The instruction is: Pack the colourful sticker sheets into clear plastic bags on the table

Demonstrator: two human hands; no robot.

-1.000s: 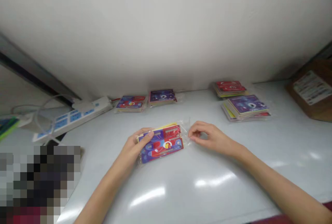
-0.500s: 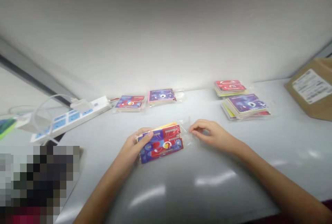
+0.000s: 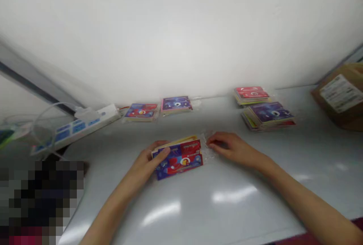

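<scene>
Sitting in left hand (image 3: 147, 160): card pack (image 3: 183, 157).

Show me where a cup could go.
Bare white tabletop lies nearer than the held red-blue card packet, and from the right hand to the brown cardboard box. Crowded: colourful card stacks along the back, white power strip at left.

The card pack (image 3: 179, 157) is purple and red (yellow edge on top), the table (image 3: 215, 207) glossy white.
</scene>
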